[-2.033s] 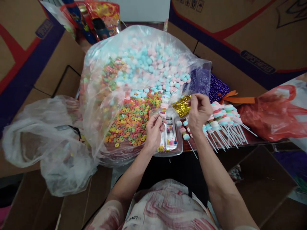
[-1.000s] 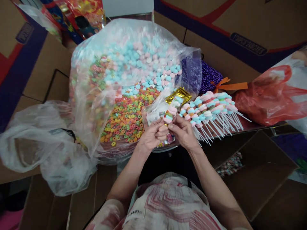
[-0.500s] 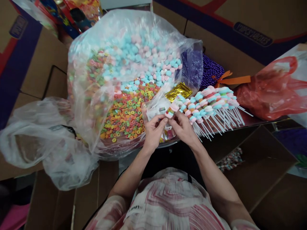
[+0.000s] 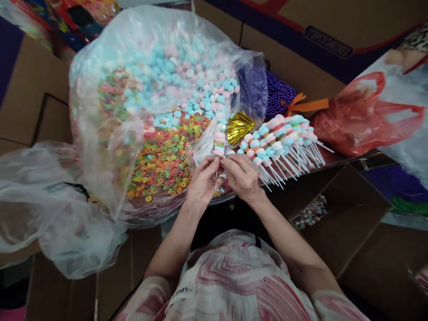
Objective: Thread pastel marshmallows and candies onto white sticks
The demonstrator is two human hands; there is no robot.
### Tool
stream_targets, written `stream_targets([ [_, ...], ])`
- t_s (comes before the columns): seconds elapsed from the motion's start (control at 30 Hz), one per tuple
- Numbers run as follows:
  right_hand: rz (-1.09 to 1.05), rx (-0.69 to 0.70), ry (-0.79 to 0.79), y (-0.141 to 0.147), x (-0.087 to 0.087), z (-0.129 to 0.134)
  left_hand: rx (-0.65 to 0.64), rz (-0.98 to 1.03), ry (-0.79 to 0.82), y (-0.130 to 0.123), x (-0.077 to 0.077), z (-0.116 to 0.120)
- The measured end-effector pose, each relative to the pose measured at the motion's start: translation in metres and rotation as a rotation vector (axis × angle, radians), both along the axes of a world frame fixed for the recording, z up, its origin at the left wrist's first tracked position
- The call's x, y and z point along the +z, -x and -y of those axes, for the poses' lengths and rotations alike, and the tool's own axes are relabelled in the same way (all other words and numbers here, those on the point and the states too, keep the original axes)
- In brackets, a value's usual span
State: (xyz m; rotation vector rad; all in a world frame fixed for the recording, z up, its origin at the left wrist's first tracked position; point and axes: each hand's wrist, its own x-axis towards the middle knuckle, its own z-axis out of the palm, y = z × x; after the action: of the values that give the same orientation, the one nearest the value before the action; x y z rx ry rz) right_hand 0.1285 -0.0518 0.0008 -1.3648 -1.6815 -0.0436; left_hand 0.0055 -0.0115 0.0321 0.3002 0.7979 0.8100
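Observation:
A candy skewer of pink, blue and yellow pieces stands upright between my hands, seemingly in a clear wrapper with print along one side. My left hand is closed around its white stick just under the candy. The fingers of my right hand pinch at the same spot; any small tie there is too tiny to make out. Right behind lies a fanned bundle of gold twist ties. Finished-looking marshmallow skewers are piled beside my right hand, sticks toward me. Clear wrappers lie behind my left hand.
A big clear bag holds gummy rings and pink and blue marshmallows. Purple dotted material with an orange ribbon lies behind the skewers. A red plastic bag is on the right. Below stands an open cardboard box.
The skewer has gone from tilted to upright between my hands. My right hand has turned over, its knuckles now up, and its fingers pinch below the candy. The view has shifted to the right.

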Motion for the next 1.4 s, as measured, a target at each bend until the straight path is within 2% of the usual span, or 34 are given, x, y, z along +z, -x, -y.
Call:
stream_targets([
  [0.17, -0.104, -0.143, 0.01, 0.018, 0.004, 0.0, -0.02, -0.014, -0.097, -0.005, -0.011, 0.002],
  [0.3, -0.304, -0.094, 0.074, 0.017, 0.019, 0.007, -0.096, 0.077, -0.275, -0.005, -0.011, 0.003],
  [0.37, -0.375, -0.061, 0.105, 0.014, 0.03, 0.01, -0.092, 0.074, -0.403, -0.002, -0.009, 0.005],
  [0.47, -0.371, -0.051, 0.051, 0.014, 0.04, 0.016, 0.021, -0.118, -0.555, 0.002, -0.01, 0.01],
  [0.57, -0.382, -0.054, 0.006, 0.017, 0.04, 0.026, 0.03, -0.291, -0.549, 0.003, -0.018, 0.015],
  [0.67, -0.541, -0.094, 0.076, 0.017, 0.035, 0.044, -0.092, -0.271, -0.521, 0.001, -0.022, 0.023],
  [0.77, -0.79, -0.141, 0.277, 0.01, 0.028, 0.07, -0.156, -0.293, -0.582, -0.008, -0.02, 0.038],
  [0.83, -0.916, -0.143, 0.399, 0.004, 0.02, 0.09, -0.143, -0.401, -0.709, -0.017, -0.019, 0.048],
  [0.9, -1.025, -0.147, 0.461, -0.001, 0.012, 0.111, -0.212, -0.457, -0.932, -0.023, -0.021, 0.054],
  [0.97, -1.136, -0.242, 0.425, -0.009, 0.002, 0.134, -0.325, -0.482, -1.146, -0.024, -0.024, 0.052],
  [1.03, -1.249, -0.402, 0.307, -0.022, -0.009, 0.159, -0.366, -0.618, -1.248, -0.017, -0.029, 0.04],
  [1.13, -1.333, -0.602, 0.101, -0.058, -0.03, 0.198, -0.317, -1.069, -1.205, 0.0, -0.033, 0.013],
  [1.2, -1.347, -0.677, 0.088, -0.086, -0.043, 0.217, -0.38, -1.253, -1.175, 0.008, -0.034, -0.003],
  [1.3, -1.318, -0.772, 0.124, -0.109, -0.048, 0.223, -0.469, -1.333, -1.144, 0.01, -0.035, -0.018],
  [1.4, -1.194, -0.812, 0.041, -0.093, -0.033, 0.2, -0.383, -1.324, -1.121, 0.007, -0.039, -0.02],
])
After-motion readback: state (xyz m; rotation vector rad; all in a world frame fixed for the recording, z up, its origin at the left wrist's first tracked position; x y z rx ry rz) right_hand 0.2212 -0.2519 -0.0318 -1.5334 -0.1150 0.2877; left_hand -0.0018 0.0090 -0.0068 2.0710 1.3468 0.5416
